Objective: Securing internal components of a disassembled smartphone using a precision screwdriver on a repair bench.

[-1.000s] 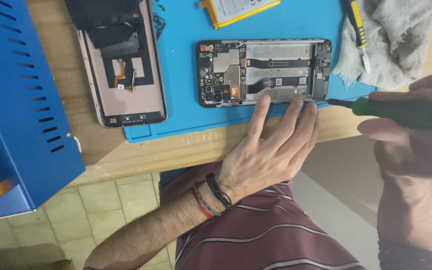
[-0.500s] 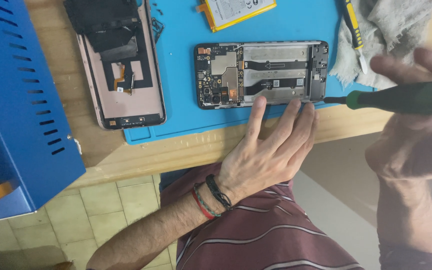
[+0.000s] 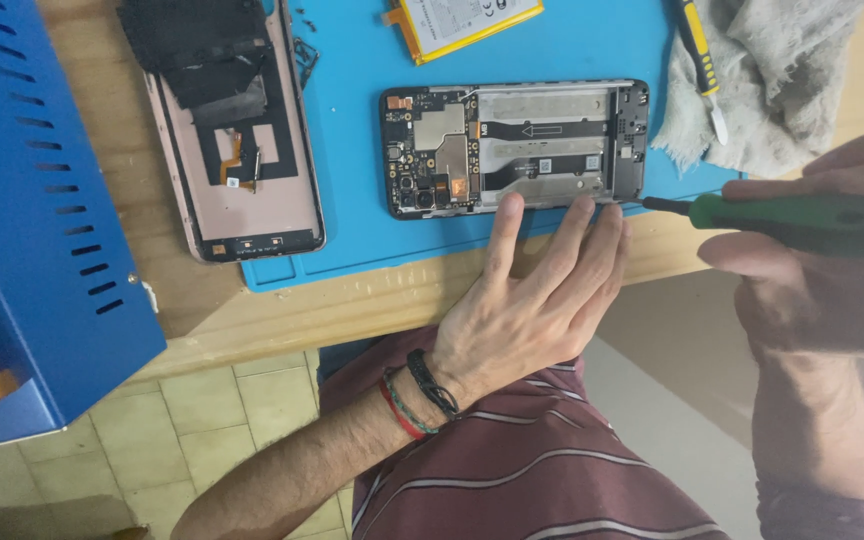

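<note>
A person's left hand (image 3: 532, 310) is pressing flat, steadying the opened phone (image 3: 517, 147) near the mat's (image 3: 352, 250) front edge, while the right hand (image 3: 822, 250) is gripping a green screwdriver (image 3: 802, 218), tip at its corner.

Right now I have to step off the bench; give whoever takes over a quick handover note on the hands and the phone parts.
Left hand: flat on the blue mat's near edge, fingers touching the long side of the opened phone body; holds nothing.
Right hand: grips the green-handled screwdriver, tip at the phone body's right near corner.
Laid out: back cover at the mat's left edge, battery at the far edge, yellow-handled tool on the grey cloth, blue metal case far left.
Done: cover and battery out, boards exposed.
Left: boards sit in the frame.
</note>
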